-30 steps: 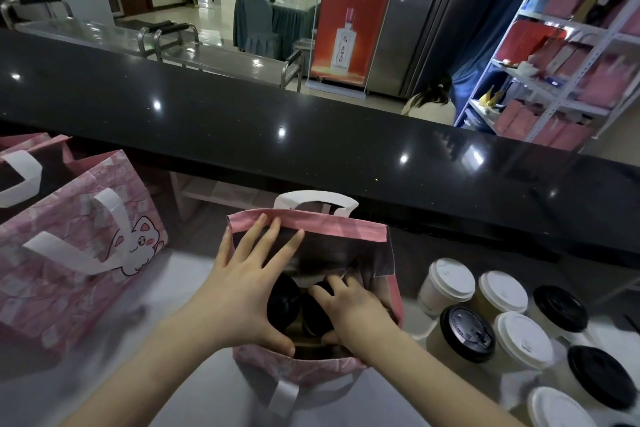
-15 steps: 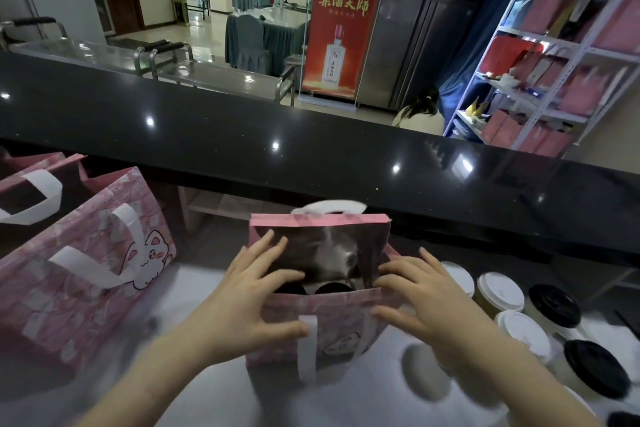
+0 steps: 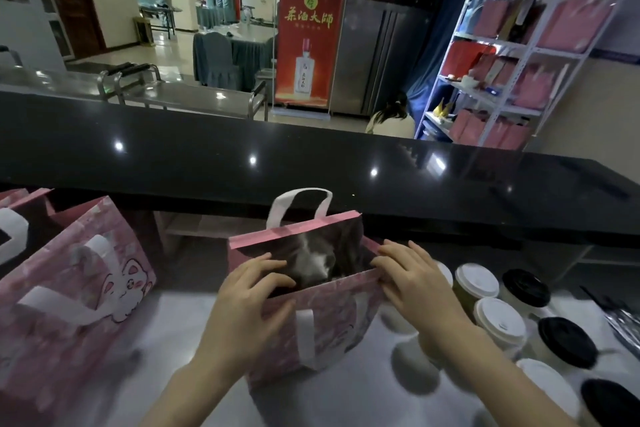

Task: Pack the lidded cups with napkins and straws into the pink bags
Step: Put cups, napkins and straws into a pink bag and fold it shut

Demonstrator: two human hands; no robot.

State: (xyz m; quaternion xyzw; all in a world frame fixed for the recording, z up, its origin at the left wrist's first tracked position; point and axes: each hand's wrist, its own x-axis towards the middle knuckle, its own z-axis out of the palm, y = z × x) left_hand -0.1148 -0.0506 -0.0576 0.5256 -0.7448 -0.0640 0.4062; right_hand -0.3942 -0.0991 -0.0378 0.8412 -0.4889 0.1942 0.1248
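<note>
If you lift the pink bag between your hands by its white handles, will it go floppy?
Probably not floppy: the pink bag stands upright with sharp folded edges. Its near handle droops down the front, so the straps likely bend easily. Heaviness is unclear: the inside looks dark.

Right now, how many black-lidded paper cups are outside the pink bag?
3 black-lidded paper cups, right of the pink white-handled bag: one by the raised black counter, one nearer, one cropped at the bottom-right corner. Others may hide behind the right forearm.
</note>
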